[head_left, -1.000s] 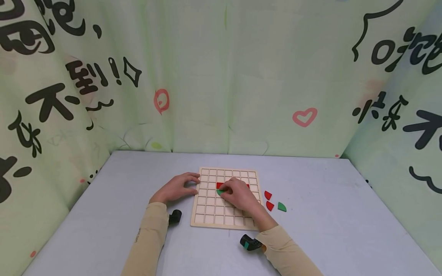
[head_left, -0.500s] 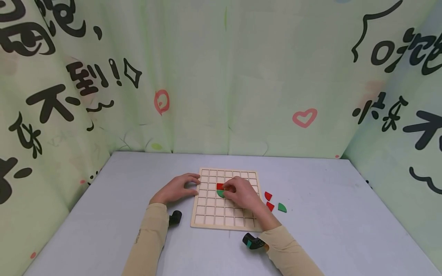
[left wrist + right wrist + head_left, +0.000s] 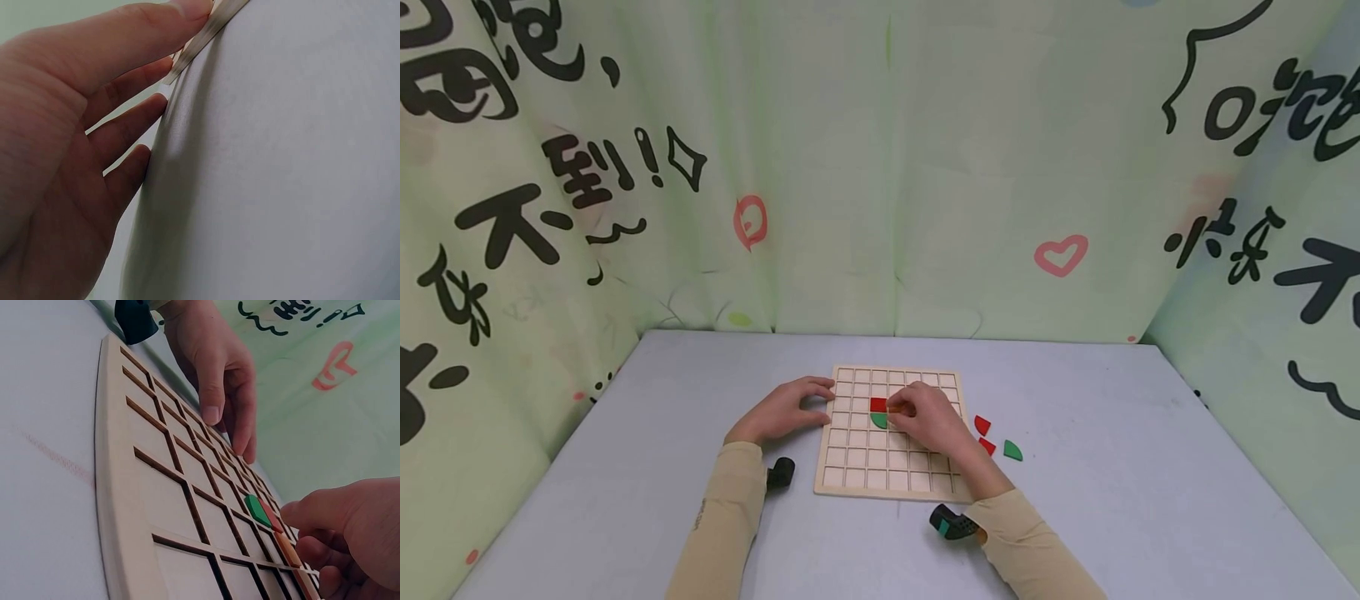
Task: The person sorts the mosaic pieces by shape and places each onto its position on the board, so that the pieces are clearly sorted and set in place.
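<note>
A wooden grid board (image 3: 854,457) lies on the table. My left hand (image 3: 781,408) rests at its left edge, fingers spread; in the left wrist view, the thumb (image 3: 181,9) touches the board's corner. Over the board, my right hand (image 3: 928,419) has bent fingers beside a red piece (image 3: 877,405) and a green quarter-circle piece (image 3: 878,421), which sit in neighbouring cells. In the right wrist view, an orange piece (image 3: 287,549) lies in the grid beneath the right fingertips (image 3: 292,514). Whether those fingers pinch anything is hidden.
Right of the board lie two red quarter-circle pieces, one farther (image 3: 982,425) and one nearer (image 3: 987,447), plus a green quarter-circle piece (image 3: 1012,451). A printed curtain (image 3: 835,208) encloses the white table (image 3: 1112,467) at the back and sides.
My right hand has drawn slightly right, off the green quarter-circle piece, uncovering it and more of the red piece beside it. The left hand has stayed at the board's edge.
</note>
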Demonstrator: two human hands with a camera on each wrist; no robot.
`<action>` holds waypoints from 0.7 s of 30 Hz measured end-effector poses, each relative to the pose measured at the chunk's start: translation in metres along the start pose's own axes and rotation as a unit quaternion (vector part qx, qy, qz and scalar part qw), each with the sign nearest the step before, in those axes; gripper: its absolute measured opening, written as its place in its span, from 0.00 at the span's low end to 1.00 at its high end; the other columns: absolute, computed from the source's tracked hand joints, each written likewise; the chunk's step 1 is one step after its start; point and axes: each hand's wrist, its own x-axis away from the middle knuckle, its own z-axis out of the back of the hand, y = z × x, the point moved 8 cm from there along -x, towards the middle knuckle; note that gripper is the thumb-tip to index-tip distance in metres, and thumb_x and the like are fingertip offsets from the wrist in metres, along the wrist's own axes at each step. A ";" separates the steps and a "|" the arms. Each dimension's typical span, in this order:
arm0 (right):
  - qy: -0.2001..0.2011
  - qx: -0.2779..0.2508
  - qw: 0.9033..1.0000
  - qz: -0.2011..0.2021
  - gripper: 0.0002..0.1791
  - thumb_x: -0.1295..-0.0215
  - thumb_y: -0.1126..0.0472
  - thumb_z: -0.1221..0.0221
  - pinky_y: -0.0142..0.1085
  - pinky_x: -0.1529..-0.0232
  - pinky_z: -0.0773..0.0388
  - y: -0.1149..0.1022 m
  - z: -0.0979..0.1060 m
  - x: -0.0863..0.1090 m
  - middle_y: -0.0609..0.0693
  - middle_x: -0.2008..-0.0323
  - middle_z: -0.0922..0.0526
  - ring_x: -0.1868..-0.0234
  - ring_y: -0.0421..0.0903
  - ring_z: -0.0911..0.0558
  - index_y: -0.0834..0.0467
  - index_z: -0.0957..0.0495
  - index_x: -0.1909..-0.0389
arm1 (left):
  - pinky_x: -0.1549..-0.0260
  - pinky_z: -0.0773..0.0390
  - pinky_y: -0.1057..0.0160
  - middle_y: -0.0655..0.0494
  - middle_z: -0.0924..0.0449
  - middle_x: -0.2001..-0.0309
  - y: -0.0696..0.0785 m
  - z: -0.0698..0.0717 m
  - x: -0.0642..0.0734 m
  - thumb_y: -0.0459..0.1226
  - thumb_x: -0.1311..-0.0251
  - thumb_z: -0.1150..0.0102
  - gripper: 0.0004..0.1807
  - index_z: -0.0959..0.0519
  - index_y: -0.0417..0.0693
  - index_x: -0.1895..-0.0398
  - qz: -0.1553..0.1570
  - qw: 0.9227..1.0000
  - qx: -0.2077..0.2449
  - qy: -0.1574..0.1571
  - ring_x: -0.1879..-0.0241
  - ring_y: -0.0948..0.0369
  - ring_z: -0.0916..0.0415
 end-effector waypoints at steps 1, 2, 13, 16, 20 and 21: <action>0.000 0.001 1.000 0.000 0.07 0.41 0.63 0.32 0.33 0.64 0.23 0.000 0.001 0.000 0.46 0.67 0.21 0.67 0.41 0.25 0.58 0.15 0.61 | 0.32 0.38 0.53 0.57 0.30 0.34 0.000 0.000 0.000 0.38 0.43 0.31 0.19 0.19 0.47 0.48 -0.001 1.000 0.000 0.000 0.30 0.53 0.40; -0.002 0.001 1.000 -0.001 0.07 0.41 0.63 0.32 0.33 0.64 0.23 0.001 0.002 0.000 0.46 0.67 0.20 0.67 0.41 0.25 0.58 0.15 0.61 | 0.32 0.38 0.53 0.56 0.30 0.34 0.000 0.000 0.000 0.38 0.43 0.31 0.19 0.19 0.47 0.48 -0.001 1.000 0.000 0.000 0.30 0.53 0.40; -0.015 -0.010 0.999 -0.034 0.10 0.38 0.62 0.35 0.36 0.61 0.22 0.025 0.029 0.015 0.47 0.63 0.19 0.64 0.43 0.23 0.59 0.16 0.56 | 0.32 0.38 0.52 0.55 0.30 0.34 0.000 0.000 -0.001 0.39 0.43 0.31 0.20 0.19 0.46 0.47 -0.006 1.000 -0.008 -0.002 0.30 0.52 0.40; -0.013 -0.019 0.998 -0.055 0.11 0.37 0.61 0.35 0.37 0.61 0.21 0.039 0.039 0.024 0.49 0.59 0.19 0.61 0.44 0.21 0.59 0.16 0.55 | 0.32 0.38 0.53 0.55 0.30 0.34 0.000 0.000 -0.001 0.39 0.43 0.31 0.20 0.19 0.45 0.47 -0.008 1.000 -0.008 -0.004 0.30 0.52 0.39; -0.001 -0.020 0.997 -0.079 0.13 0.37 0.60 0.36 0.37 0.60 0.19 0.058 0.055 0.037 0.52 0.55 0.19 0.59 0.47 0.20 0.59 0.17 0.52 | 0.32 0.38 0.53 0.55 0.30 0.34 0.001 0.001 0.000 0.40 0.43 0.31 0.20 0.19 0.45 0.47 -0.012 1.000 -0.008 -0.004 0.30 0.52 0.39; 0.003 -0.015 0.996 -0.083 0.14 0.37 0.60 0.36 0.38 0.60 0.19 0.063 0.059 0.040 0.52 0.55 0.19 0.59 0.47 0.20 0.59 0.18 0.52 | 0.32 0.38 0.52 0.55 0.30 0.34 0.001 0.001 0.000 0.40 0.43 0.31 0.20 0.19 0.45 0.47 -0.013 1.000 -0.008 -0.004 0.30 0.52 0.39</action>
